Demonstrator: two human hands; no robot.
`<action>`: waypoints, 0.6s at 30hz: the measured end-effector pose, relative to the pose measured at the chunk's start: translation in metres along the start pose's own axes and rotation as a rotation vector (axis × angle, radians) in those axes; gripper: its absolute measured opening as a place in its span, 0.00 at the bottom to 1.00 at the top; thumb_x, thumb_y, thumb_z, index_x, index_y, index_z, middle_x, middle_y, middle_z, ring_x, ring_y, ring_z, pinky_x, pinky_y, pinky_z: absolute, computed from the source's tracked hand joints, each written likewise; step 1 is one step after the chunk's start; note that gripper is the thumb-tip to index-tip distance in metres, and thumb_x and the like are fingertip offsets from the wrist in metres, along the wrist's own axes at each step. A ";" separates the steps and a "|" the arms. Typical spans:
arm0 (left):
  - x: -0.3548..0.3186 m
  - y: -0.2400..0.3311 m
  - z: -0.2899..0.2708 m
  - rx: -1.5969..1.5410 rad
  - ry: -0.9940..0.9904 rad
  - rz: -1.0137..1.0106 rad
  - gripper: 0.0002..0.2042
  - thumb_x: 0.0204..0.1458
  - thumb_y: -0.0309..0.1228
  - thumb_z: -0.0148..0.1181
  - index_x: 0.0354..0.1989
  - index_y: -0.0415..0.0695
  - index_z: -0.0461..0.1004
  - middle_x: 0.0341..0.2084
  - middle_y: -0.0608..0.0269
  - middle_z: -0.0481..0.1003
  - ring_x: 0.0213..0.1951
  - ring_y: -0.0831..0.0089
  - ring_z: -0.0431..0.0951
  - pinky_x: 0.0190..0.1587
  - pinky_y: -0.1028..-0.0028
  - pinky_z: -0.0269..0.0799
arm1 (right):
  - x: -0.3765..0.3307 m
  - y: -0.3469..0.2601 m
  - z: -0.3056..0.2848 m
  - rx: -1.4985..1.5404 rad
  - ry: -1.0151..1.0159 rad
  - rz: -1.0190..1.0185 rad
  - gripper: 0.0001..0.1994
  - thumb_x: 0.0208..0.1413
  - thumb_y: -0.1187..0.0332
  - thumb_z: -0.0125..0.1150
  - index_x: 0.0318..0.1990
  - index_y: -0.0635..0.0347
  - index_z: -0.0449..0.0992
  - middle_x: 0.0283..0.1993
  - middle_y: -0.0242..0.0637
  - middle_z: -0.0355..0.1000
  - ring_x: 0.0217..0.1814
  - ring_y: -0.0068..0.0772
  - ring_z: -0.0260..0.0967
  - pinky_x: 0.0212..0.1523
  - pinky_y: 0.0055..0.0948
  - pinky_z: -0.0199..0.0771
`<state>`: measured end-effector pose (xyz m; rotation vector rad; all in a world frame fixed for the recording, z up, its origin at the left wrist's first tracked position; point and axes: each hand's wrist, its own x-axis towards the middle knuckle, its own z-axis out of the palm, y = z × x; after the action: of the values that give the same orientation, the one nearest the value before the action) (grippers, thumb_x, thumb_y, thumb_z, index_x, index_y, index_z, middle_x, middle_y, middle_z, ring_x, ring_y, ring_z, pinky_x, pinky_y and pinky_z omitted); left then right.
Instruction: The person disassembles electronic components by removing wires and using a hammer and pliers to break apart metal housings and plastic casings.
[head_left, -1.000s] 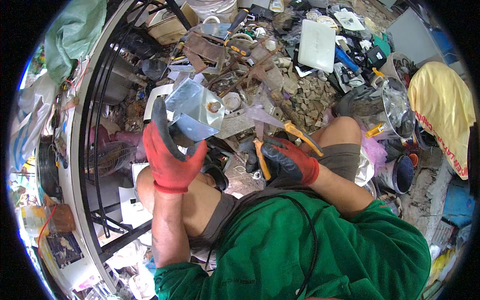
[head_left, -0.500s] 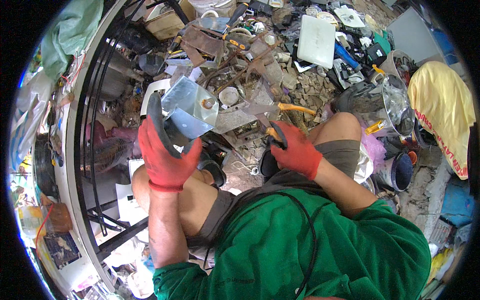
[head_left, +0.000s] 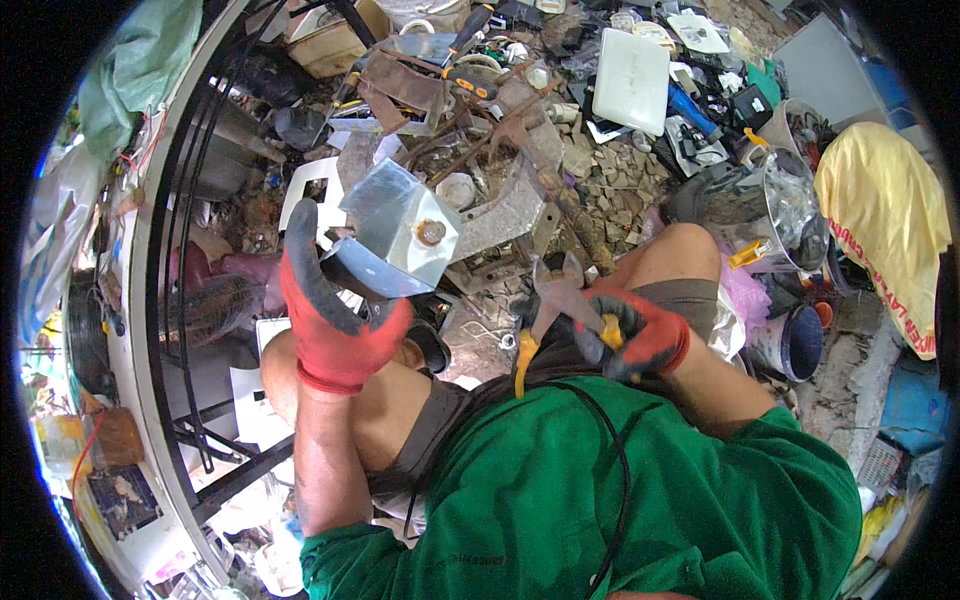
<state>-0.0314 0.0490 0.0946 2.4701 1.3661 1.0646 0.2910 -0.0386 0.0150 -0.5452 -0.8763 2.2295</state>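
Nearby, rubble (head_left: 612,178) beyond orange-handled tool (head_left: 558,302)

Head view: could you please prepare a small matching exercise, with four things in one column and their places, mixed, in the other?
Things
1. silvery metal box
2. orange-handled cutting tool
3. large yellow sack
4. white rounded panel

Places
A. near the picture's right edge
B. in the left hand
C. near the picture's top
D. in the right hand

Right pairs: 1-B, 2-D, 3-A, 4-C
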 end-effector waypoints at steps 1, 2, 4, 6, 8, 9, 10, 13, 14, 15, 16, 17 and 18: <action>0.001 0.001 0.001 -0.039 0.018 0.017 0.50 0.28 0.32 0.71 0.66 0.34 0.52 0.53 0.49 0.64 0.52 0.57 0.68 0.55 0.63 0.64 | 0.003 0.004 0.002 -0.053 -0.066 -0.009 0.31 0.37 0.62 0.74 0.50 0.64 0.68 0.42 0.33 0.69 0.45 0.27 0.65 0.48 0.27 0.62; -0.002 -0.003 0.006 -0.085 0.044 0.044 0.51 0.28 0.32 0.71 0.66 0.34 0.51 0.53 0.50 0.63 0.52 0.58 0.68 0.55 0.64 0.64 | 0.007 0.008 0.002 -0.106 -0.132 -0.018 0.33 0.36 0.62 0.75 0.51 0.64 0.67 0.42 0.33 0.69 0.46 0.27 0.65 0.49 0.27 0.61; -0.006 -0.007 0.013 -0.152 0.064 0.052 0.51 0.28 0.33 0.72 0.65 0.33 0.51 0.53 0.51 0.62 0.52 0.60 0.67 0.54 0.65 0.64 | 0.017 0.012 0.009 -0.134 -0.239 -0.049 0.37 0.34 0.61 0.77 0.53 0.63 0.65 0.44 0.34 0.68 0.48 0.27 0.64 0.50 0.27 0.60; -0.009 -0.007 0.017 -0.193 0.053 0.012 0.51 0.27 0.33 0.73 0.64 0.33 0.51 0.53 0.51 0.61 0.52 0.61 0.66 0.54 0.65 0.65 | 0.025 0.013 0.021 -0.082 -0.323 -0.094 0.40 0.32 0.61 0.78 0.55 0.63 0.64 0.46 0.34 0.67 0.51 0.27 0.62 0.53 0.27 0.59; -0.012 -0.015 0.021 -0.263 0.067 0.046 0.49 0.27 0.33 0.74 0.62 0.36 0.53 0.51 0.52 0.62 0.51 0.63 0.67 0.53 0.65 0.65 | 0.027 0.022 0.032 0.039 -0.365 -0.076 0.43 0.30 0.60 0.79 0.56 0.63 0.62 0.51 0.37 0.65 0.57 0.29 0.59 0.58 0.29 0.55; -0.014 -0.023 0.021 -0.317 0.058 0.084 0.49 0.27 0.33 0.75 0.61 0.37 0.53 0.51 0.53 0.62 0.51 0.63 0.67 0.52 0.65 0.65 | 0.026 0.016 0.041 0.082 -0.377 -0.055 0.43 0.30 0.60 0.79 0.56 0.63 0.62 0.51 0.37 0.64 0.57 0.30 0.59 0.58 0.29 0.54; -0.013 -0.020 0.023 -0.309 0.087 0.108 0.48 0.27 0.33 0.75 0.61 0.38 0.53 0.51 0.52 0.62 0.51 0.63 0.67 0.53 0.64 0.66 | 0.024 0.010 0.049 0.124 -0.383 -0.032 0.43 0.30 0.60 0.79 0.56 0.63 0.62 0.52 0.37 0.64 0.58 0.32 0.59 0.59 0.30 0.54; -0.007 -0.011 0.025 -0.273 0.159 0.187 0.48 0.27 0.33 0.75 0.61 0.41 0.53 0.53 0.50 0.63 0.51 0.62 0.69 0.53 0.63 0.66 | 0.022 0.010 0.058 0.239 -0.393 0.007 0.45 0.29 0.61 0.79 0.58 0.64 0.60 0.54 0.38 0.62 0.61 0.36 0.57 0.62 0.32 0.51; -0.007 -0.012 0.025 -0.268 0.153 0.188 0.48 0.27 0.33 0.76 0.61 0.41 0.53 0.53 0.50 0.64 0.51 0.62 0.69 0.53 0.62 0.66 | 0.022 0.012 0.056 0.227 -0.402 0.007 0.46 0.29 0.61 0.79 0.59 0.64 0.59 0.55 0.38 0.62 0.61 0.36 0.57 0.62 0.32 0.51; -0.006 -0.012 0.025 -0.263 0.149 0.190 0.49 0.26 0.34 0.76 0.61 0.40 0.53 0.53 0.49 0.65 0.51 0.62 0.70 0.53 0.62 0.67 | 0.022 0.014 0.055 0.214 -0.411 0.007 0.46 0.29 0.61 0.79 0.59 0.64 0.59 0.55 0.38 0.62 0.62 0.36 0.56 0.62 0.33 0.51; -0.006 -0.013 0.024 -0.256 0.143 0.191 0.49 0.26 0.35 0.77 0.61 0.40 0.53 0.53 0.49 0.66 0.51 0.62 0.70 0.53 0.61 0.67 | 0.024 0.016 0.053 0.216 -0.417 0.007 0.46 0.30 0.61 0.79 0.59 0.65 0.59 0.55 0.39 0.62 0.62 0.36 0.56 0.62 0.34 0.51; -0.005 -0.013 0.025 -0.323 0.131 0.178 0.50 0.25 0.35 0.77 0.61 0.40 0.54 0.52 0.49 0.66 0.50 0.62 0.71 0.53 0.61 0.68 | 0.026 0.018 0.052 0.217 -0.423 0.006 0.46 0.30 0.61 0.79 0.59 0.65 0.59 0.56 0.39 0.61 0.63 0.36 0.55 0.62 0.35 0.51; -0.006 -0.009 0.025 -0.330 0.130 0.156 0.50 0.24 0.36 0.78 0.60 0.39 0.55 0.51 0.50 0.67 0.47 0.64 0.72 0.50 0.63 0.69 | 0.025 0.020 0.053 0.250 -0.418 -0.019 0.46 0.29 0.61 0.79 0.59 0.65 0.59 0.56 0.39 0.61 0.63 0.37 0.55 0.63 0.35 0.51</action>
<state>-0.0236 0.0552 0.0694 2.3245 0.9436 1.3799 0.2344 -0.0548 0.0335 0.0502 -0.7778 2.4305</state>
